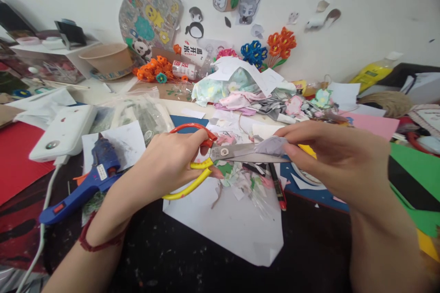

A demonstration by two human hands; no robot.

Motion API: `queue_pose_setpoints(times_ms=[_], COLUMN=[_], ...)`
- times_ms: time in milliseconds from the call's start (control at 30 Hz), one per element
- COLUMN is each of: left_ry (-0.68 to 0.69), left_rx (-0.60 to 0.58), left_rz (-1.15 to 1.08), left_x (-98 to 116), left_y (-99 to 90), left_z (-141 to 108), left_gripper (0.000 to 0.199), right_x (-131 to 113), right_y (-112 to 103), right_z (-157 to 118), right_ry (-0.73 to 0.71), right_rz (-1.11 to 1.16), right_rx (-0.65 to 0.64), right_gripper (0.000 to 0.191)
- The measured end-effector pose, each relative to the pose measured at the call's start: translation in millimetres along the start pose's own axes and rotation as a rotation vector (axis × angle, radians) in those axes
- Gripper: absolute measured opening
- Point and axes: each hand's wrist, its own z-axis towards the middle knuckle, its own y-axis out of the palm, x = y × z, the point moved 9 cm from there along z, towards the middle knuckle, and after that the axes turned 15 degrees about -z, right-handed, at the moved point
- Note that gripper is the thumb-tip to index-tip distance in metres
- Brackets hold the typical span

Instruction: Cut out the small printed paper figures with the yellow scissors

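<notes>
My left hand [172, 160] is closed on a pair of scissors [237, 152] with one red and one yellow handle loop. The blades point right and are a little apart. My right hand [337, 160] pinches a small greyish-white piece of fabric or paper [270, 145], which lies against the blades near their tips. Its exact material I cannot make out. Below the scissors, several coloured scraps [244, 181] lie on a white sheet of paper [227, 219]. A dark pen with a red end [277, 187] rests beside the scraps.
To the left are a blue glue gun [92, 183] on white paper and a white power bank [65, 132] with a cable. A heap of fabric pieces [240, 89] stands at the back. Green sheets [417, 183] lie at right, and a yellow bottle [374, 71] stands behind.
</notes>
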Motion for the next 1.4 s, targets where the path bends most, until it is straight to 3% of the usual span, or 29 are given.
queue_pose_setpoints(times_ms=[367, 733, 1067, 1400], left_ry=[0.050, 0.001, 0.053, 0.004], left_rx=[-0.063, -0.126, -0.070, -0.107], left_rz=[-0.006, -0.029, -0.012, -0.009], left_x=[9.0, 5.4, 9.9, 7.0], left_y=[6.3, 25.2, 38.2, 48.8], left_z=[1.5, 9.4, 12.9, 13.9], left_gripper=[0.043, 0.039, 0.039, 0.041], right_x=[3.0, 5.0, 11.5, 13.8], right_y=[-2.2, -5.6, -4.7, -4.9], right_z=[0.1, 0.7, 0.0, 0.2], right_ry=[0.013, 0.011, 0.060, 0.044], right_rz=[0.001, -0.079, -0.067, -0.110], right_rx=[-0.001, -0.043, -0.120, -0.142], right_gripper=[0.015, 0.012, 0.008, 0.006])
